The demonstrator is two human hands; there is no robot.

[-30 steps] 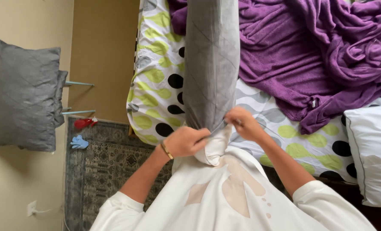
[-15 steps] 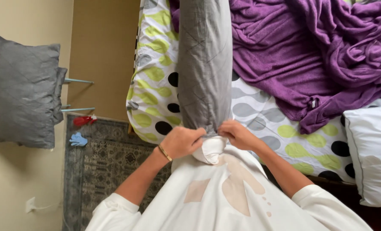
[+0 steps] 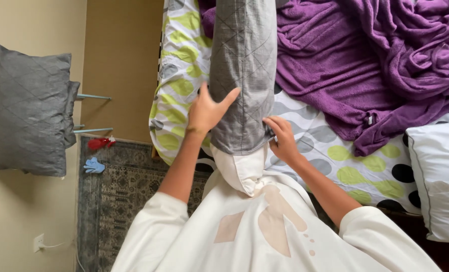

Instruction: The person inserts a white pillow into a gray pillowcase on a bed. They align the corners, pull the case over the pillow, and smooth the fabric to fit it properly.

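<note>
Bed (image 3: 330, 151) with spotted sheet fills 12 to 3 o'clock, purple blanket (image 3: 365, 65) bunched on it, white pillow (image 3: 436, 181) at 3. Gray quilted pillowcase (image 3: 242, 75) stands upright at centre, white pillow end (image 3: 242, 174) sticking out below against the person's chest. Second gray pillow (image 3: 27, 108) at 9 o'clock. Left hand (image 3: 206, 113) flat on the case, grip released, fingers spread. Right hand (image 3: 282, 136) pinches the case edge.

Pillow (image 3: 242, 75) between hands, over bed (image 3: 184, 60); blanket (image 3: 365, 65) right.
</note>
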